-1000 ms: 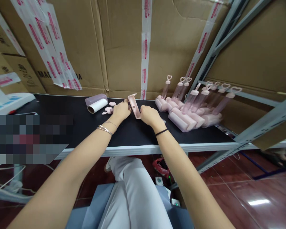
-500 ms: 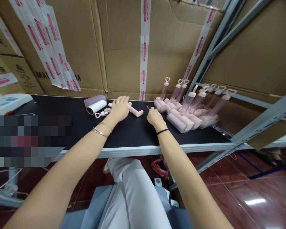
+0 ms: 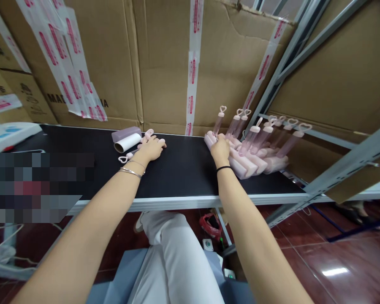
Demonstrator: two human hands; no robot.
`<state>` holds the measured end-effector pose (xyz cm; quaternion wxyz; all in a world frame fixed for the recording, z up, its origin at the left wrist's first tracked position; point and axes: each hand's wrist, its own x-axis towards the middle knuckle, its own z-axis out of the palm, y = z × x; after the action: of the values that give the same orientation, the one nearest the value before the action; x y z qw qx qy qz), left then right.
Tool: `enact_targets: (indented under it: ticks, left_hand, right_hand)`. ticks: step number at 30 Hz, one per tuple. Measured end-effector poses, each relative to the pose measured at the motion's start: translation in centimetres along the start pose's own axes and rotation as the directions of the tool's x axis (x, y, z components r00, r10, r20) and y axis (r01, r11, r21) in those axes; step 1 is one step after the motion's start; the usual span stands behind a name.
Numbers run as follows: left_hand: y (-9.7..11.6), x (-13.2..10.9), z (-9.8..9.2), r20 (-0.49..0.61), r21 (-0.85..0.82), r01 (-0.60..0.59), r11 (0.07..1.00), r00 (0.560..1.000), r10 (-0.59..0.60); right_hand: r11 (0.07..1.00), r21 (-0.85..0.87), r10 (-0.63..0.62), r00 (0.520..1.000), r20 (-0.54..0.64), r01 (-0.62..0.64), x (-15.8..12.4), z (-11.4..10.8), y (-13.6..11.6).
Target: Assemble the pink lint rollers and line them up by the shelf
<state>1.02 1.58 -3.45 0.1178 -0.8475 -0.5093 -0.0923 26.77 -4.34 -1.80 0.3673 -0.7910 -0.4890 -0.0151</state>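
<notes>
My left hand rests low over the table at the left, fingers curled over pale pink plastic lint roller parts that stick out behind it. A heart-ended handle pokes out beside my wrist. Just left of that hand lie a white paper roll with a cardboard core and a translucent purple cover. My right hand is closed at the near left side of a group of pink lint rollers; its fingertips are partly hidden, and what they grip does not show clearly. Heart-topped handles rise from the group.
The black tabletop has a pale metal front edge. A large taped cardboard sheet stands behind. A grey metal shelf post bounds the right. A white device sits at the far left.
My right hand has moved right, from bare table to the lint roller group. My left hand has shifted slightly left and down; the pink bent piece beside it no longer lies out to its right.
</notes>
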Motion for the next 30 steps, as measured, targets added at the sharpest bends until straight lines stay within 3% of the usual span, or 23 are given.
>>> enact_targets:
  ticks: [3, 7, 13, 16, 20, 25, 30]
  left_hand:
    - [-0.6, -0.2, 0.2, -0.008, -0.008, 0.122, 0.992, 0.992, -0.122]
    - [-0.6, -0.5, -0.1, 0.019, -0.005, 0.279, 0.96, 0.96, -0.279]
    - [-0.6, -0.8, -0.4, -0.008, -0.01, 0.429, 0.903, 0.903, -0.429]
    - [0.3, -0.9, -1.0, -0.162, -0.093, 0.367, 0.925, 0.912, -0.378]
    - [2.6, -0.8, -2.2, -0.355, -0.233, 0.17, 0.958, 0.902, -0.246]
    - [4.5, -0.3, -2.4, -0.313, -0.358, -0.019, 0.933, 0.944, -0.101]
    - [4.3, -0.1, -2.0, -0.203, -0.372, -0.025, 0.928, 0.978, -0.055]
  right_hand:
    - [0.998, -0.053, -0.024, 0.999, 0.042, 0.027, 0.3, 0.5, -1.1]
    - [0.982, -0.187, 0.032, 0.996, 0.081, -0.016, 0.8, 0.9, -2.5]
    - [0.982, -0.19, -0.013, 1.0, -0.013, 0.011, 1.2, 1.5, -1.5]
    - [0.992, -0.121, 0.021, 0.999, -0.024, -0.024, 1.3, 1.5, -1.0]
    - [0.997, -0.047, 0.063, 0.998, 0.001, -0.063, 1.2, 1.5, -1.1]
    - [0.998, -0.065, 0.0, 1.0, 0.003, 0.001, 1.2, 1.5, -1.3]
    - [0.984, -0.032, -0.159, 0.954, 0.256, 0.173, 1.4, 1.2, -2.0]
